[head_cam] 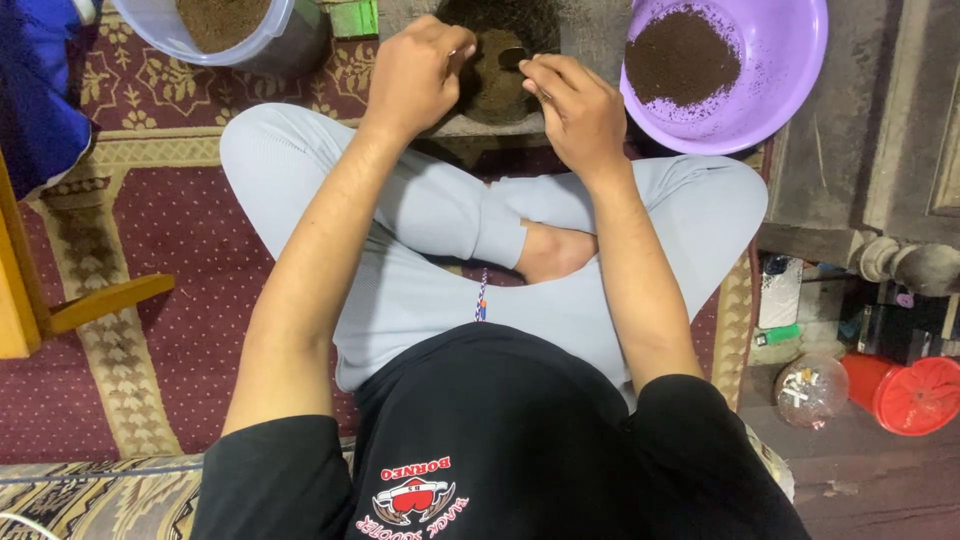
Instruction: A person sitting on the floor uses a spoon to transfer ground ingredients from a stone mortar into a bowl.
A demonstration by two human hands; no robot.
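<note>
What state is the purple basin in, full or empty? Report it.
Partly filled: the purple basin holds one heap of dark brown powder, with bare purple wall around it.

Patterned maroon rug: stone mortar under both grips; purple basin right of them; clear tub left.

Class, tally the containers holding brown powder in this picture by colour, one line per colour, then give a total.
Purple basin: 1
Clear plastic tub: 1
Grey stone mortar, under the left hand and right hand: 1
Total: 3
</note>
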